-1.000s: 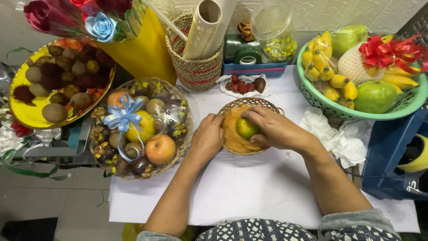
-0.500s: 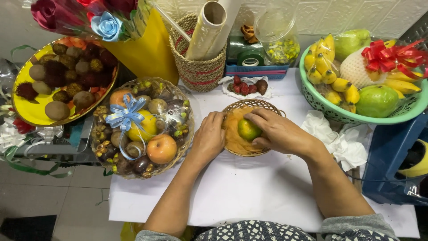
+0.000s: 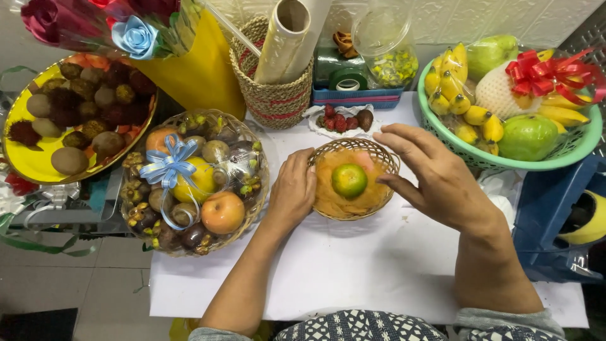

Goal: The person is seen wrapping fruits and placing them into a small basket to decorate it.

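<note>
Fruit (image 3: 349, 180) in small basket (image 3: 385, 158), seemingly between wrapped basket (image 3: 255, 189) and bowl (image 3: 505, 165)

Surface: white table (image 3: 353, 278), filling the lower middle of the frame.
Centre: small wicker basket (image 3: 328, 211).
Left of centre: wrapped fruit basket (image 3: 255, 208).
Upper middle: tall woven basket (image 3: 271, 101); white dish of strawberries (image 3: 314, 120); blue tray (image 3: 356, 98).
Upper right: green plastic basket (image 3: 524, 164).

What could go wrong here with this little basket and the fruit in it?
The green citrus fruit sits alone on loose orange lining in the small wicker basket, so it may roll if nudged. Only the left hand steadies the rim; the right hand hovers open. The wrapped fruit basket crowds close beside it.
</note>
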